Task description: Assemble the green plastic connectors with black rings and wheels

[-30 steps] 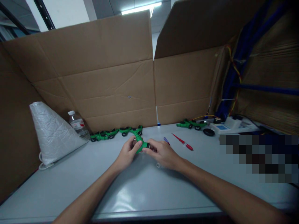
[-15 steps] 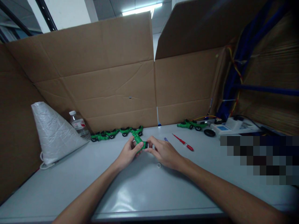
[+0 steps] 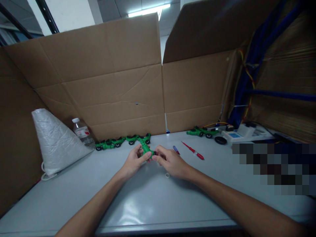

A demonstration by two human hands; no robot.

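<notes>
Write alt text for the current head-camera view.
A person's left hand holds a green piece over a pale, glossy table, the right hand pinching one end. Green wheeled toys sit along the cardboard wall behind; a red screwdriver lies to the right.

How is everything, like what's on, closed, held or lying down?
Green toy: held
Left hand: gripping the toy
Right hand: pinching the toy's end
Other green toys: resting, not held
Clear bottle: cap on
Red screwdriver: lying down, not held
Cardboard wall: standing up
Ceiling light: on
Power strip: can't tell if it's on
</notes>
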